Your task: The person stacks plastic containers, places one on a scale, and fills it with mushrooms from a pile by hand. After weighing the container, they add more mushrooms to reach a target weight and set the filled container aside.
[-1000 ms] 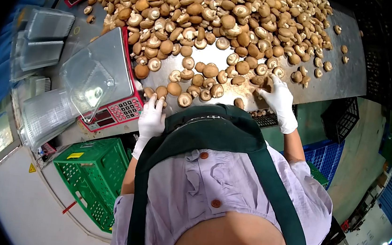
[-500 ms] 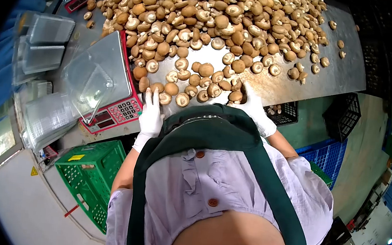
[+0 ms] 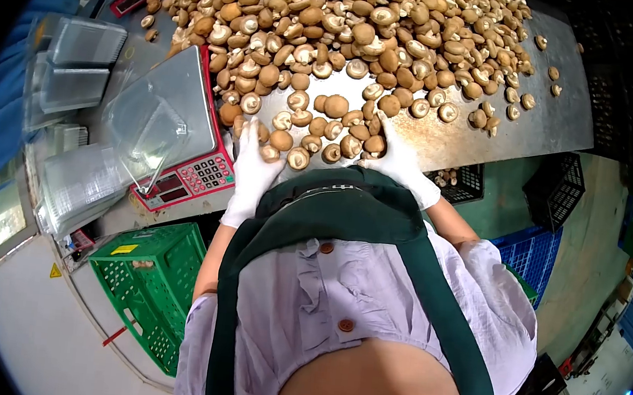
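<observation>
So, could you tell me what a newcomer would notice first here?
The great heap of brown mushrooms covering the metal table at the top. Next, the white-gloved left hand and right hand bracketing a small cluster at the near edge, with a red scale to their left.

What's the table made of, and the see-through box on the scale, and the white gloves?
Table: likely bare steel, grey with a dull shine. Box: thin clear plastic, glossy, the scale shows through. Gloves on left hand and right hand: perhaps white rubber, smooth and snug.
</observation>
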A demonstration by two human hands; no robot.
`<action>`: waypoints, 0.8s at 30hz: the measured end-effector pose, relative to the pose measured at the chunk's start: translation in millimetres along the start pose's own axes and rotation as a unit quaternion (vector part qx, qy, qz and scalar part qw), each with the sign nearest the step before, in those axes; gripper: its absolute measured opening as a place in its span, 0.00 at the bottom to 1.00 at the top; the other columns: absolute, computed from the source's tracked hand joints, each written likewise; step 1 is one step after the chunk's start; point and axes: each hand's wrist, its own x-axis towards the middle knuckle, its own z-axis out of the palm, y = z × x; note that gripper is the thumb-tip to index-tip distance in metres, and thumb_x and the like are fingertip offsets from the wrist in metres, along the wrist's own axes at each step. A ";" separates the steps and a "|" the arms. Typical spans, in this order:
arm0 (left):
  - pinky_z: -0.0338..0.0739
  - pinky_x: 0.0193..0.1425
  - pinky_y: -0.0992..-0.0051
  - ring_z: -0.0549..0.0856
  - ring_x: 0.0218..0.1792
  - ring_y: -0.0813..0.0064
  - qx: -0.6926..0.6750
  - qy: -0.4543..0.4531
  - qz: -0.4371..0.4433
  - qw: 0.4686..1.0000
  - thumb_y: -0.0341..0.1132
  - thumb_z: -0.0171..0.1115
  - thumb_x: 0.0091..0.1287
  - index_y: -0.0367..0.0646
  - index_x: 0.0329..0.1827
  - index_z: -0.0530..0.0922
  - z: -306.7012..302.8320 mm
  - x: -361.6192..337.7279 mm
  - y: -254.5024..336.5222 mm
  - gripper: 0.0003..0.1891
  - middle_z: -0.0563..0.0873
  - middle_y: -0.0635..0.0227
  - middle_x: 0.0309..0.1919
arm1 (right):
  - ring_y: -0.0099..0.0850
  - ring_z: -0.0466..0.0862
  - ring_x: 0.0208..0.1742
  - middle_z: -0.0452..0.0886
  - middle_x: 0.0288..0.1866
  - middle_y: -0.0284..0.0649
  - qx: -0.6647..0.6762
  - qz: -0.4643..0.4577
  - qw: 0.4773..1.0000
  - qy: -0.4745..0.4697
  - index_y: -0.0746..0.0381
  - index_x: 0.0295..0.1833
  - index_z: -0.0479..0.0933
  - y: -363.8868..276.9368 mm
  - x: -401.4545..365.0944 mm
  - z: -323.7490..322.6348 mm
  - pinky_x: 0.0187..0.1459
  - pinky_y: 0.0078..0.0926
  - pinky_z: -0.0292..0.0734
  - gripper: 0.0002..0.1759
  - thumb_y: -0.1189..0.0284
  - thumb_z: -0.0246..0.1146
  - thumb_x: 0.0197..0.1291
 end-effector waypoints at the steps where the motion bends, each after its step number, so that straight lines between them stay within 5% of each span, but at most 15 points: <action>1: 0.70 0.63 0.64 0.68 0.65 0.52 0.018 -0.015 -0.011 1.000 0.35 0.74 0.42 0.47 0.73 0.53 1.3 3.2 5.1 0.52 0.60 0.50 0.69 | 0.47 0.74 0.62 0.70 0.62 0.57 -0.003 -0.024 1.000 0.006 0.65 0.72 0.50 -6.7 4.4 3.5 0.60 0.33 0.70 0.59 0.63 0.77 0.35; 7: 0.77 0.55 0.61 0.72 0.60 0.49 0.135 -0.075 -0.029 0.988 0.40 0.79 0.37 0.51 0.74 0.51 -4.6 -10.8 -2.3 0.59 0.55 0.52 0.71 | 0.50 0.67 0.67 0.56 0.71 0.58 -0.017 -0.087 0.995 -0.042 0.63 0.74 0.43 -16.1 33.2 27.2 0.62 0.34 0.68 0.63 0.66 0.76 0.35; 12: 0.78 0.51 0.60 0.74 0.57 0.49 0.117 -0.016 0.014 0.993 0.40 0.80 0.36 0.56 0.74 0.51 10.5 -8.2 -10.2 0.59 0.54 0.52 0.71 | 0.53 0.60 0.70 0.57 0.70 0.60 -0.024 -0.089 0.995 -0.042 0.64 0.74 0.44 -26.9 48.9 34.0 0.67 0.35 0.60 0.63 0.69 0.76 0.35; 24: 0.66 0.68 0.63 0.62 0.68 0.52 -0.053 -0.045 0.049 0.996 0.35 0.80 0.33 0.46 0.74 0.49 7.9 36.6 -13.6 0.62 0.58 0.50 0.67 | 0.43 0.60 0.72 0.59 0.71 0.54 0.071 -0.129 0.983 -0.113 0.60 0.75 0.45 -29.7 89.5 28.4 0.70 0.32 0.57 0.64 0.61 0.78 0.36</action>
